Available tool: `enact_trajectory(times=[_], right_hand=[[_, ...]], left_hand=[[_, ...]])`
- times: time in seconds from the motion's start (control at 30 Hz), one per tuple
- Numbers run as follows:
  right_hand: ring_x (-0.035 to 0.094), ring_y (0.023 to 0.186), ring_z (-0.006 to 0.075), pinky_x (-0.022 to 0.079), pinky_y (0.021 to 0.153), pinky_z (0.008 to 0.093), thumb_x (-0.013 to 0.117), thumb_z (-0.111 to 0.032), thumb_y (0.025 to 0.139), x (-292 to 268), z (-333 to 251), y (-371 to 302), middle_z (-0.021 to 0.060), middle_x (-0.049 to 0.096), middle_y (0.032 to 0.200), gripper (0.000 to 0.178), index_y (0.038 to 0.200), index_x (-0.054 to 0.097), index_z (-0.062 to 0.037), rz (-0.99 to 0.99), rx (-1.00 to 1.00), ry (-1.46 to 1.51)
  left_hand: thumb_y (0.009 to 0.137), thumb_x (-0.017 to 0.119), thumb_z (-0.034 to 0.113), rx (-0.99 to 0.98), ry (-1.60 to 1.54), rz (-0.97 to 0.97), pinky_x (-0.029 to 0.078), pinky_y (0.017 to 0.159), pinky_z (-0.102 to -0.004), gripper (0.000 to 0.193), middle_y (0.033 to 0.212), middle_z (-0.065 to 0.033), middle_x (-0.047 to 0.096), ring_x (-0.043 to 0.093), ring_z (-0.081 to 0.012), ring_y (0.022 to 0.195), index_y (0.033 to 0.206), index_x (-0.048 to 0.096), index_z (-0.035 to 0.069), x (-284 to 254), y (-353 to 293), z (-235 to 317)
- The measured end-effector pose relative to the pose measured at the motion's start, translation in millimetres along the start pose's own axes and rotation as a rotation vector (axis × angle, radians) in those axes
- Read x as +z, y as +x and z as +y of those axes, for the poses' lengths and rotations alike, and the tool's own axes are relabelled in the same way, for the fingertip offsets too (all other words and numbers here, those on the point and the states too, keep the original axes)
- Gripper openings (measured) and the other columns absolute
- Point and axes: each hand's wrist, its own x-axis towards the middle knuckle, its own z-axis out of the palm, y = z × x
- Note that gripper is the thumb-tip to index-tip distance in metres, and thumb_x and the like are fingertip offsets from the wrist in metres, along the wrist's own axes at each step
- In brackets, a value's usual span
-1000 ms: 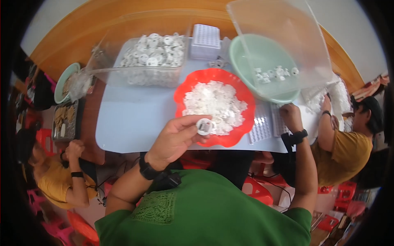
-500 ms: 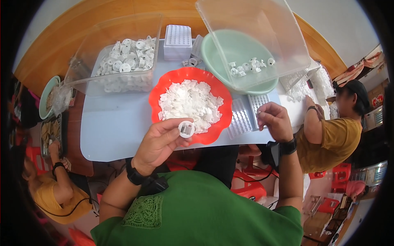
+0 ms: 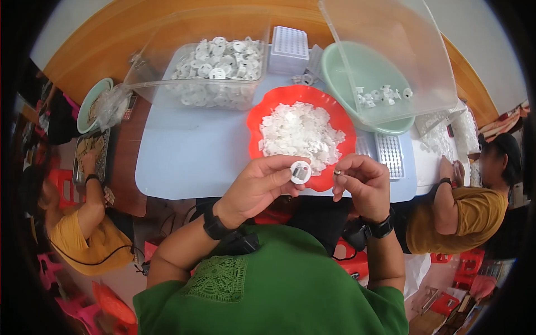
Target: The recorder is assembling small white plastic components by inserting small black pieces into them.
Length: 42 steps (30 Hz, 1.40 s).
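Note:
My left hand [image 3: 261,185] pinches a round white plastic part [image 3: 301,173] between thumb and fingertips, its face with a metal-coloured insert turned up. Close to its right, my right hand [image 3: 365,181] holds a tiny shiny metal piece [image 3: 337,172] at the fingertips; its exact kind is too small to tell. A small gap lies between the two. Both hands are over the near rim of a red scalloped bowl [image 3: 255,134], which holds a heap of small white translucent plastic pieces [image 3: 301,131].
A clear bin [image 3: 223,92] full of round white parts stands back left. Beside it is a stack of white trays [image 3: 289,50]. A green basin [image 3: 340,67], partly behind a tilted clear bin [image 3: 402,56], and a celled tray [image 3: 389,156] lie right. Co-workers sit at both sides.
My right hand has come in leftward from above the trays, bringing the metal piece close to the white part in my left hand. The whole view has shifted, the table appearing further right.

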Motion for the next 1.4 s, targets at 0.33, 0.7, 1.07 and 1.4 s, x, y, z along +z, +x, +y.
enact_trajectory(times=[0.33,0.7,1.07,1.4], right_hand=[[0.062,0.064,0.0087,0.049,0.052,0.0187,0.060,0.006,0.084,35,1,6,0.0057,0.060,0.080,0.008,0.092,0.061,0.0050,-0.025,-0.212,-0.374],[0.062,0.061,0.0093,0.048,0.050,0.0204,0.060,0.004,0.084,40,4,5,0.0051,0.062,0.075,0.007,0.091,0.061,0.0032,0.075,-0.074,-0.205],[0.057,0.054,0.0237,0.043,0.044,0.0328,0.067,0.005,0.070,47,23,12,0.0089,0.057,0.072,0.017,0.083,0.059,-0.0018,0.099,-0.749,-1.062],[0.055,0.053,0.0246,0.043,0.047,0.0323,0.065,0.006,0.072,45,17,9,0.0094,0.053,0.070,0.014,0.082,0.058,-0.0004,0.001,-0.681,-1.043]], left_hand=[[0.096,0.050,0.013,0.037,0.022,0.007,0.051,0.078,-0.0270,0.034,0.110,-0.0115,0.061,0.061,-0.0166,0.096,0.124,0.050,-0.005,-2,-2,-2],[0.094,0.054,0.014,0.021,0.055,0.042,0.052,0.078,-0.0256,0.034,0.110,-0.0094,0.061,0.061,-0.0136,0.094,0.123,0.052,-0.003,0,-3,0],[0.094,0.054,0.011,0.029,0.174,0.123,0.053,0.086,-0.0279,0.031,0.110,-0.0092,0.060,0.061,-0.0142,0.097,0.121,0.053,-0.004,8,-4,-4],[0.093,0.055,0.013,0.018,0.269,0.145,0.052,0.076,-0.0249,0.030,0.101,-0.0088,0.063,0.064,-0.0155,0.089,0.119,0.054,-0.004,7,-5,-7]])
